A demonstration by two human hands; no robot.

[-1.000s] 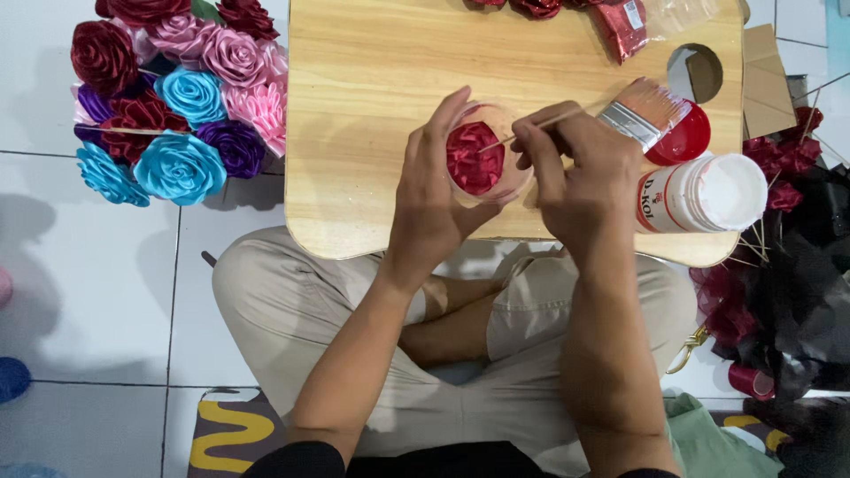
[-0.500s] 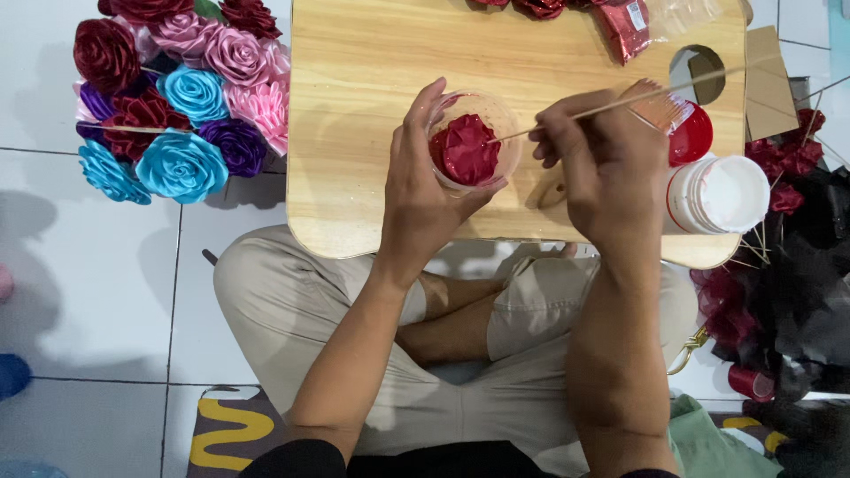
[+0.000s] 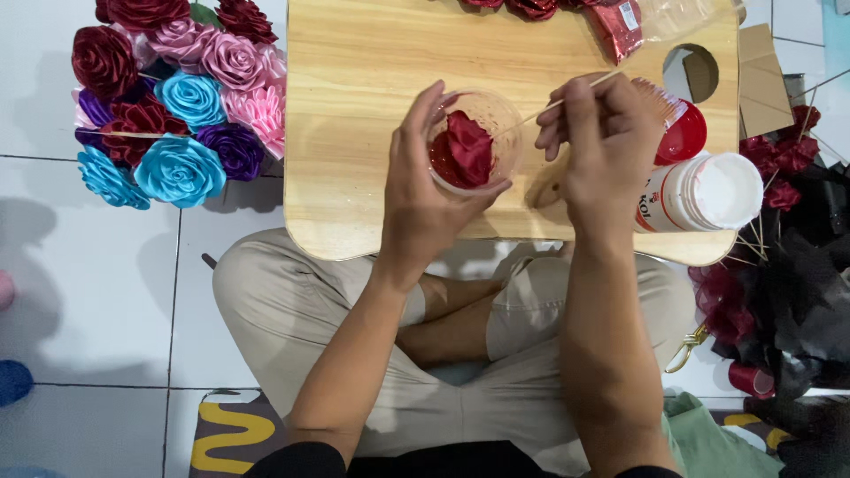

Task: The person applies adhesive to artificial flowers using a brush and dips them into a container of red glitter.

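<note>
My left hand (image 3: 423, 190) grips a small clear plastic cup (image 3: 496, 115) with a dark red fabric rose (image 3: 467, 146) sitting inside it, held just above a light wooden board (image 3: 354, 80). My right hand (image 3: 602, 146) pinches a thin wooden stick (image 3: 567, 97) whose lower end reaches into the cup at the rose. The stick slants up and to the right past my fingers. Both hands are close together over the board's near half.
A white bottle (image 3: 704, 193) lies beside a red lid (image 3: 683, 134) at the board's right. A bunch of red, pink, blue and purple fabric roses (image 3: 173, 97) rests on the white tiled floor at left. Dark red and black material (image 3: 788, 265) is piled at right. My crossed legs are below.
The cup with the rose has tilted so its opening faces up more, and my right hand has shifted the stick slightly within it. The hands stay over the same part of the board.
</note>
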